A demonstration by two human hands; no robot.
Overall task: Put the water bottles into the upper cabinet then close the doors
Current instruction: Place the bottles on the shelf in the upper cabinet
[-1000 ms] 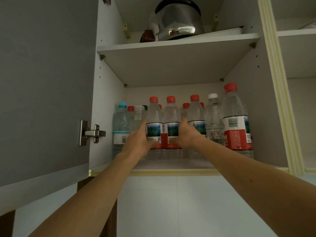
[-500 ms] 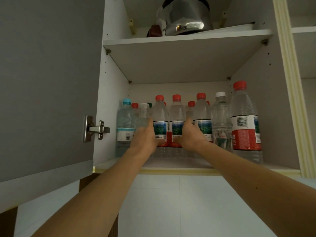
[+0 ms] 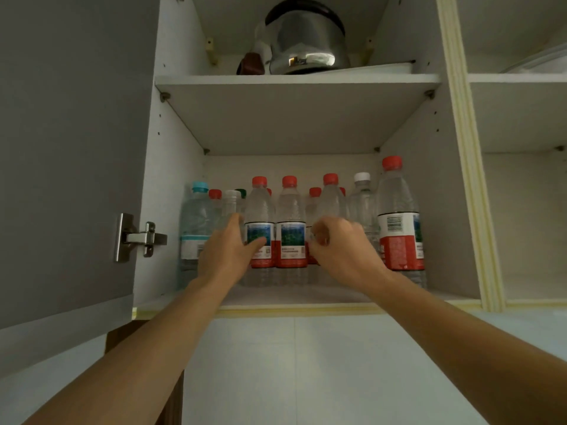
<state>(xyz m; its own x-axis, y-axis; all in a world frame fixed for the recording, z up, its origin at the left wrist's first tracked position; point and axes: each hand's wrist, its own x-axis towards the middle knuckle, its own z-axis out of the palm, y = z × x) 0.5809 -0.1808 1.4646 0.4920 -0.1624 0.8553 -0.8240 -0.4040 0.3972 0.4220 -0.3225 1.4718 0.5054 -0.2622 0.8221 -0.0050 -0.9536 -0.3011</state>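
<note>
Left hand [image 3: 225, 252] grips a red-capped bottle [image 3: 260, 223]; right hand [image 3: 341, 246] curled, empty.

Lower cabinet shelf [image 3: 306, 297] carries upright water bottles [image 3: 291, 222]; upper shelf [image 3: 294, 79] a kettle [image 3: 306, 41]
</note>
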